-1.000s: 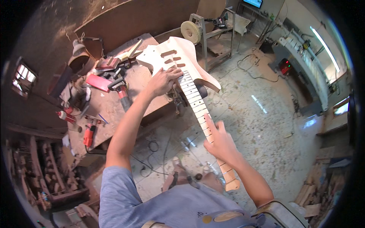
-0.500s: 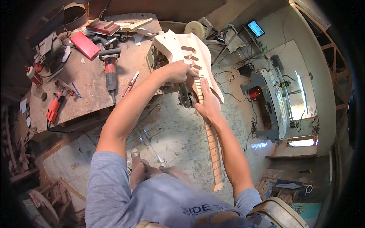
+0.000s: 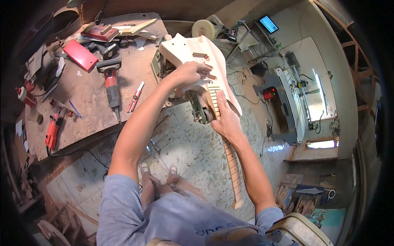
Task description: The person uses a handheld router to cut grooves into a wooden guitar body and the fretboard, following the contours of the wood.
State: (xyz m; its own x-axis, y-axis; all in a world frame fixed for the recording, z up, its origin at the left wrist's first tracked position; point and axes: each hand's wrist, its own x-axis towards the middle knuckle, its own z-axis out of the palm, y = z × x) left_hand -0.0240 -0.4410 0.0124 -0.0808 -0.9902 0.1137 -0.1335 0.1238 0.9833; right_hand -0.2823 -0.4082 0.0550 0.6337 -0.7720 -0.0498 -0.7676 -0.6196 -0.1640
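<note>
A pale, unfinished electric guitar body with routed cavities lies at the bench's right end. From its near end a fretted guitar neck stretches toward me, its slim headstock end hanging above the floor. My right hand is wrapped round the neck close to the body, thumb on the left side and fingers lying along the fretboard. Over the body's cavities, just beyond the neck's end, my left hand is closed with its fingers bent together; whatever they pinch, if anything, is hidden. A green metal device with a roller shows beneath the joint.
On the dusty workbench at left lie a red-and-grey power tool, a red utility knife, a smaller orange power tool and a red block. A buffing wheel stands behind. A grey gantry machine is at right, cables nearby.
My left hand has lifted off the neck's end and shifted slightly away over the body, fingers curling. My right hand stays on the neck. The whole view has shifted slightly.
</note>
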